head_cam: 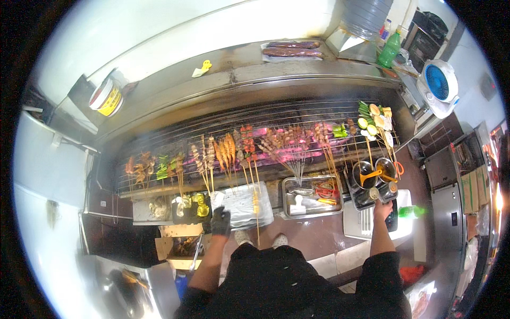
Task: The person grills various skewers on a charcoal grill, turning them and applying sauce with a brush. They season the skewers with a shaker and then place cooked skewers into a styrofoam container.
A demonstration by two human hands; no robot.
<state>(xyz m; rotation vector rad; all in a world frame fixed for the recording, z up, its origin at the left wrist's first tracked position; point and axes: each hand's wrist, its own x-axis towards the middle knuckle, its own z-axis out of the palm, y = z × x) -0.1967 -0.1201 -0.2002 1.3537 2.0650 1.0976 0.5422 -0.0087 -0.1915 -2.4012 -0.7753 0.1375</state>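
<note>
My left hand [220, 221], in a dark glove, is at the left edge of a foil-covered tray [247, 205], near a white piece that may be paper or cloth. Whether it grips anything is unclear. My bare right hand [383, 209] is on the front edge of a dark tray [363, 206] with seasoning shakers [373, 194] and two round containers, one with an orange ladle [370, 175]. Beyond both hands, skewers of meat [287, 139], red pieces [248, 139] and sliced vegetables [371, 129] lie across a long grill [167, 137] over glowing coals. One skewer [256, 203] lies over the foil.
A metal tray [284, 199] with packets and a white tool stands between my hands. On the back ledge are wrapped eggplants [293, 52], a green bottle [390, 50] and a fan [438, 83]. A labelled bucket [106, 97] is at the left; an open box [163, 247] is below.
</note>
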